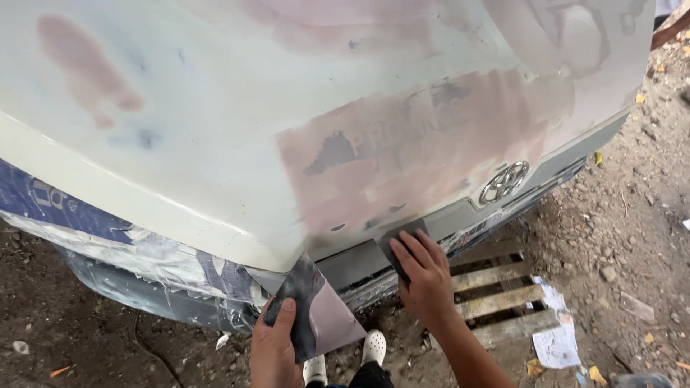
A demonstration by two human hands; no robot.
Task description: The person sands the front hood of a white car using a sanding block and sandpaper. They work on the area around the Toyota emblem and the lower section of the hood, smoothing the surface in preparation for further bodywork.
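I look down on a white car body panel with large pinkish filler patches and a round chrome emblem. My right hand presses flat on a dark sheet of sandpaper against the grey lower edge of the panel. My left hand pinches a second dark sanding sheet near the panel's lower corner, thumb on top of it.
Plastic film and masking paper cover the bumper below the panel. A wooden pallet lies on the dirt ground to the right, with scraps of paper beside it. My white shoes show at the bottom.
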